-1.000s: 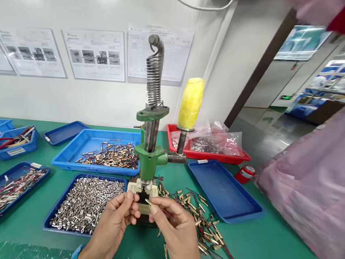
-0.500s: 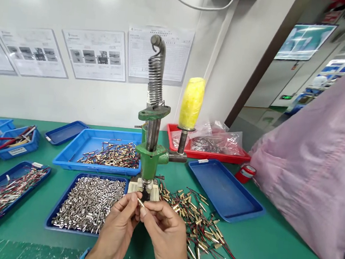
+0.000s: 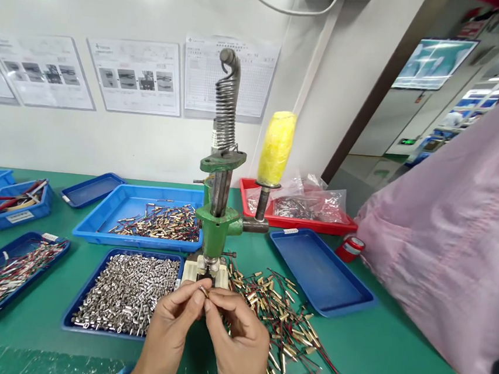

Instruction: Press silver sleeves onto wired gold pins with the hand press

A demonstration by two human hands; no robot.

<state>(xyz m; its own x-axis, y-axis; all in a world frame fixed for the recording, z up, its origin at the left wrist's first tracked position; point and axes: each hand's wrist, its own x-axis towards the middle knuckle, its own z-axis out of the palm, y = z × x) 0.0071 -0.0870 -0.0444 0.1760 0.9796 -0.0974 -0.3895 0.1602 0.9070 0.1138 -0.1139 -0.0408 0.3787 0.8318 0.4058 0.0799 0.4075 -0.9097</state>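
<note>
While two hands, left and right, pinch one small metal piece between their fingertips, just on the near side of one green press, work on it appears under way but unfinished. To the right, a heap of wired pieces on the desk seemingly awaits handling. At left, one dark blue tray holds silver sleeves; beyond it, one light blue tray carries more wired pieces, perhaps done. All three lots defy counting. One red tray sits at the far right.
</note>
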